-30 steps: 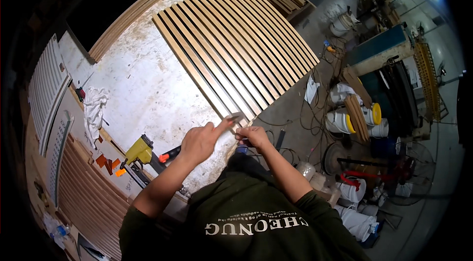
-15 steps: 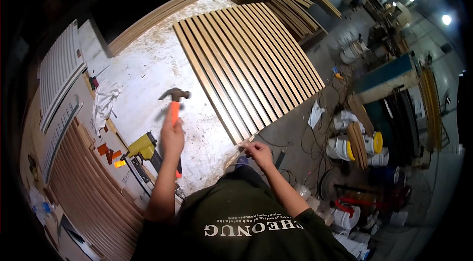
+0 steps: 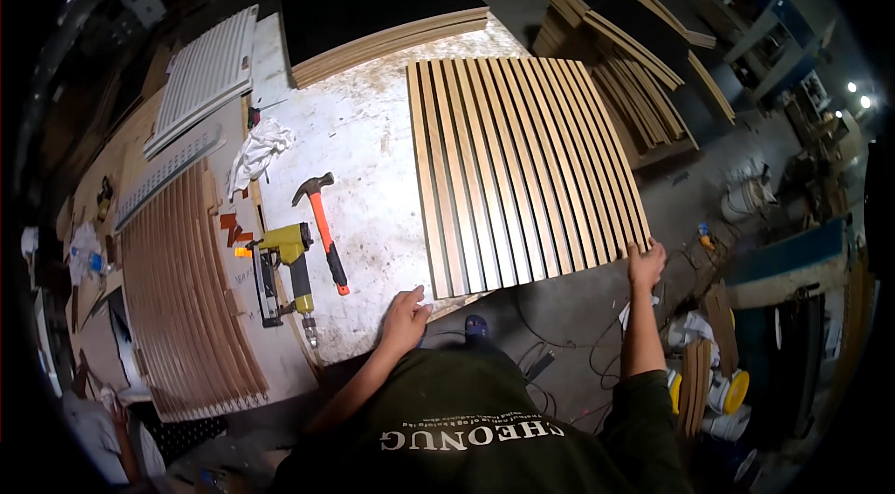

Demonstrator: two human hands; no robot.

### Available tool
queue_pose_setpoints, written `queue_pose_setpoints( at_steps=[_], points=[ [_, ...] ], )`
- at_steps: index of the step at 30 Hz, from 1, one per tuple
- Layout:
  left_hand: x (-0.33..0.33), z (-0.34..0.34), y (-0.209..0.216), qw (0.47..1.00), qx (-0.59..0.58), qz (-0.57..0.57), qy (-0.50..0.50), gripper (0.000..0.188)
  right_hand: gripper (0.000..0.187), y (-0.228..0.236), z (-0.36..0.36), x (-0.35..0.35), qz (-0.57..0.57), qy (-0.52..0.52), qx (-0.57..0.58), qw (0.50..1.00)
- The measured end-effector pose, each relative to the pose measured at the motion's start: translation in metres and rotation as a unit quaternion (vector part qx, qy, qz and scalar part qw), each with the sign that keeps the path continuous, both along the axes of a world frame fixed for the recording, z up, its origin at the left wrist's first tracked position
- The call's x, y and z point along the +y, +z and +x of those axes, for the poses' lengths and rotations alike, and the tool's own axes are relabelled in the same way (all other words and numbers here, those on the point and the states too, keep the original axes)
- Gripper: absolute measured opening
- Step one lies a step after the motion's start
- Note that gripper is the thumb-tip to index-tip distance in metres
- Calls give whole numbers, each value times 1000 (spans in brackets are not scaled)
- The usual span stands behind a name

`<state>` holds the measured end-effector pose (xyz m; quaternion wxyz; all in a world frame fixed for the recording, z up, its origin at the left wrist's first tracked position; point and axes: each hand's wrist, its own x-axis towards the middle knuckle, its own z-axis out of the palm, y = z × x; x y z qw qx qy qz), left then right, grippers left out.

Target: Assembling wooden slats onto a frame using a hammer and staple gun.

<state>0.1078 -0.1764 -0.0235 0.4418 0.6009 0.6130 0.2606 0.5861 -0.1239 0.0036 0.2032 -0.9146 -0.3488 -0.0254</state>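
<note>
A slatted wood panel (image 3: 522, 168), light strips over a dark backing, lies on the white worktable, its near right part jutting past the table's edge. My right hand (image 3: 646, 266) is closed on the panel's near right corner. Beside the near left corner rests my left hand (image 3: 404, 321), fingers apart and holding nothing; whether its fingertips touch the panel I cannot tell. A claw hammer (image 3: 323, 219) with an orange and black handle lies to the panel's left. Next to it is a yellow-green nail gun (image 3: 291, 256).
Black-faced boards (image 3: 373, 5) are stacked at the table's far end. A white cloth (image 3: 259, 151) lies near the left edge, beyond which stand brown slatted panels (image 3: 182, 280). More boards (image 3: 643, 75), hoses and buckets (image 3: 732, 391) occupy the right. Another person (image 3: 98, 433) is at lower left.
The hammer has left my left hand and lies on the table. My left hand has moved beside the near left corner; my right hand has moved from there to the near right corner. The panel has turned.
</note>
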Motion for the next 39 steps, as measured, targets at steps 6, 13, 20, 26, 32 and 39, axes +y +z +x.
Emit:
queue_pose_setpoints(
  at_steps=[6,13,20,26,32,39],
  points=[
    [2,35,-26,993,14,69,99,31,69,-36,72,39,-14,115,134,984],
    [3,20,-27,972,14,96,216,34,68,0,15,6,-62,185,155,968],
    [13,-29,-28,938,185,83,280,37,75,-18,-30,-68,27,243,124,962],
    [-50,11,-12,927,230,118,270,40,68,-10,1,-54,22,251,171,953],
    [-60,26,6,928,228,168,242,40,68,-20,20,-23,-5,276,135,952],
    [17,-106,37,829,427,121,341,58,80,4,-20,-17,-59,219,52,973]
  ],
)
